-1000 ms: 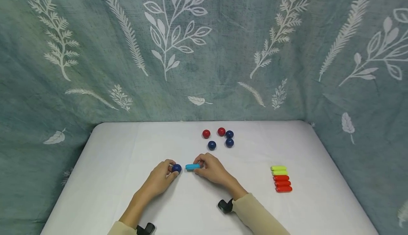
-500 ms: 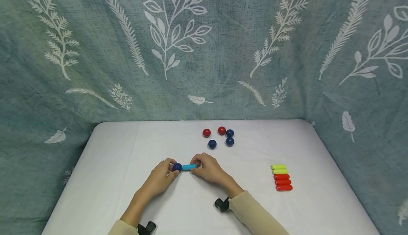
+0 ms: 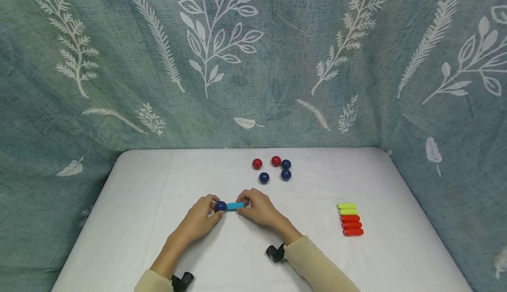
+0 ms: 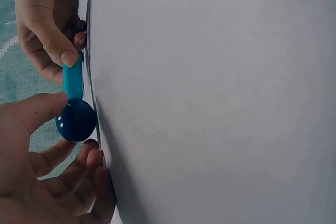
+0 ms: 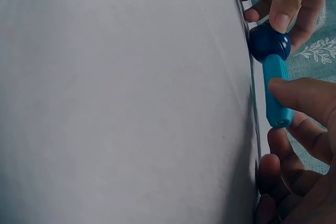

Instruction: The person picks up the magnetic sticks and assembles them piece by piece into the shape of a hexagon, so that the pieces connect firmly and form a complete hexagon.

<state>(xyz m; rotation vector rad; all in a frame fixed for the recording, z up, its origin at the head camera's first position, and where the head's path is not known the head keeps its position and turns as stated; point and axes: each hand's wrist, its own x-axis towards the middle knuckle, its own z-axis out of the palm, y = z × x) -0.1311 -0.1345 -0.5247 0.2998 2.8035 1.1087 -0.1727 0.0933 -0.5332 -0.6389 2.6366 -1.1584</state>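
Observation:
Between thumb and fingers, my left hand (image 3: 200, 218) pinches a dark blue ball (image 3: 220, 206). My right hand (image 3: 259, 208) holds a light blue ribbed rod (image 3: 235, 206) by its right part. The rod's left end touches the ball, so the two form one line above the table. In the left wrist view the ball (image 4: 76, 121) meets the rod (image 4: 73, 80) end to end. From the right wrist, the rod's free end (image 5: 281, 121) shows a small round spot, and the ball (image 5: 269, 42) sits at the other end.
Beyond the hands on the white table (image 3: 190, 169) lie two red balls (image 3: 276, 161) and three dark blue balls (image 3: 264, 178). To the right is a row of two yellow-green rods (image 3: 347, 206) and three red rods (image 3: 351, 225). A green leaf-patterned cloth (image 3: 277, 63) hangs behind.
My right hand has moved left, bringing the light blue rod's end from a small gap into contact with the ball. Over the last half second the hands have stayed almost still.

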